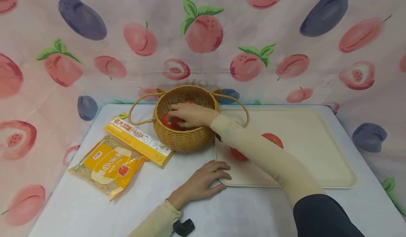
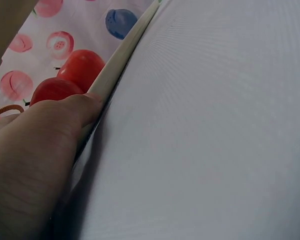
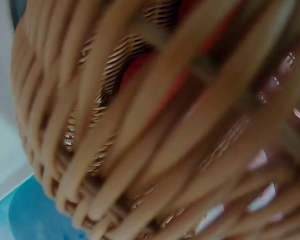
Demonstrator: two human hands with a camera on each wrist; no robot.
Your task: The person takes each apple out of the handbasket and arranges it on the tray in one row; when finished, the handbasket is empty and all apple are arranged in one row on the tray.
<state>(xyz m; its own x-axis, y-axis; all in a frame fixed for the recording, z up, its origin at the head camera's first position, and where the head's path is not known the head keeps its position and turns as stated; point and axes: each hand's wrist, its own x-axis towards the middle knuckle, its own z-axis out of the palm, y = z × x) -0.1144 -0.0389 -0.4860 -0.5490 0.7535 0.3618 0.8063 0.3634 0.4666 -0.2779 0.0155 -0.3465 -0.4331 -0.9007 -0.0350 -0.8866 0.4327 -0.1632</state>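
My right hand (image 1: 193, 115) reaches into a round wicker basket (image 1: 187, 140), its curled fingers over a red apple (image 1: 169, 122). Part of a second red fruit shows behind that hand in the basket. Wicker strands (image 3: 105, 150) fill most of the right wrist view, with red behind them. My left hand (image 1: 203, 181) rests at the near left corner of a cream tray (image 1: 317, 149), fingers loosely bent, its thumb over the rim in the left wrist view. Two red apples (image 2: 82, 69) with thin dark stems sit on the tray, partly hidden by my right sleeve in the head view.
Left of the basket lies a yellow and white pasta box (image 1: 139, 140). An orange and clear food bag (image 1: 109, 166) overlaps its near side. The basket's two loop handles (image 1: 132, 107) stick out sideways. A fruit-print cloth (image 1: 203, 64) hangs behind the white table (image 1: 253, 212).
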